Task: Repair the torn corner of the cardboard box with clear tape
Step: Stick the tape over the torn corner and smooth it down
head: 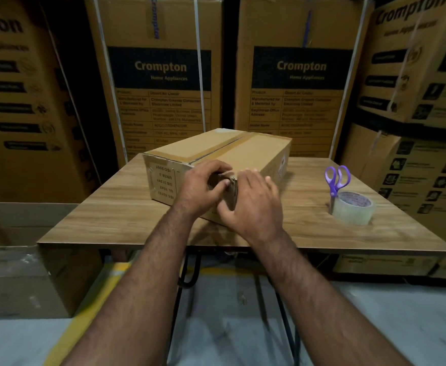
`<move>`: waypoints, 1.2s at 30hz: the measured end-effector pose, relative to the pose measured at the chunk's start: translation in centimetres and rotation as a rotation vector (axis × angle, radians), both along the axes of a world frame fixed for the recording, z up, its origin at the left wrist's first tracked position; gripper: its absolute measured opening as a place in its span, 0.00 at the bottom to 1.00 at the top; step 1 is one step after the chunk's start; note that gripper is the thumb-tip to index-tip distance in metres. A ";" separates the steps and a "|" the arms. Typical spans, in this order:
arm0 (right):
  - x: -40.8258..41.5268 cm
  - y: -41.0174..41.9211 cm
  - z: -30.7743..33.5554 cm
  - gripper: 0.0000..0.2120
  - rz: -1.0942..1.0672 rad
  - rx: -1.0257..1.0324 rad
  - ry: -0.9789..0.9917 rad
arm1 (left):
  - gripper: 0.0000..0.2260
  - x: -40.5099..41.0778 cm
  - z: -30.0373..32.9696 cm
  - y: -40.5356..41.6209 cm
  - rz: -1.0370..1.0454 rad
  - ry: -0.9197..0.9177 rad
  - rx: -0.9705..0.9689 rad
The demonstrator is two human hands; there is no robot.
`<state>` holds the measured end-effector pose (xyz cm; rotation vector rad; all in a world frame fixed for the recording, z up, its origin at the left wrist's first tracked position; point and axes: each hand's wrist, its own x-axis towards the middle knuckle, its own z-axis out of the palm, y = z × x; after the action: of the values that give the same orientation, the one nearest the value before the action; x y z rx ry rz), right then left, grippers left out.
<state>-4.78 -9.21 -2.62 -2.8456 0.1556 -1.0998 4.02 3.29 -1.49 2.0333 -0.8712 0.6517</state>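
Observation:
A brown cardboard box [245, 151] lies angled on a wooden table [126, 217], its near corner facing me. My left hand [200, 187] presses fingers against the torn corner [231, 190], where a loose cardboard flap shows. On the other side of that corner, my right hand [253, 204] pinches the flap with thumb and fingers. Both hands partly hide the tear. A roll of clear tape [352, 207] sits on the table to the right, apart from both hands.
Purple-handled scissors [336, 179] lie just behind the tape roll. Tall Crompton cartons [161, 75] stand close behind and beside the table. An open cardboard box [18, 249] sits on the floor at the left. A yellow floor line runs under the table.

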 end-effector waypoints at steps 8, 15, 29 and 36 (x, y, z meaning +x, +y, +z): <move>0.0 -0.9 -1.5 0.51 0.137 0.550 -0.047 | 0.27 -0.6 1.1 0.1 -0.038 0.076 0.221; 0.5 2.0 -5.1 0.58 0.189 0.637 0.005 | 0.31 -1.4 1.6 -0.8 0.000 0.014 0.421; -0.2 2.1 -8.4 0.67 -0.067 0.391 0.405 | 0.25 0.9 0.9 -1.1 -0.001 0.032 0.249; -1.8 0.6 -7.3 0.62 -0.146 0.194 0.637 | 0.22 0.1 1.6 -1.1 0.049 0.154 0.211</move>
<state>-6.59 -8.57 -9.88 -2.9232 0.4831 -0.1392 4.14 2.22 0.11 2.2666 -0.8301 0.4379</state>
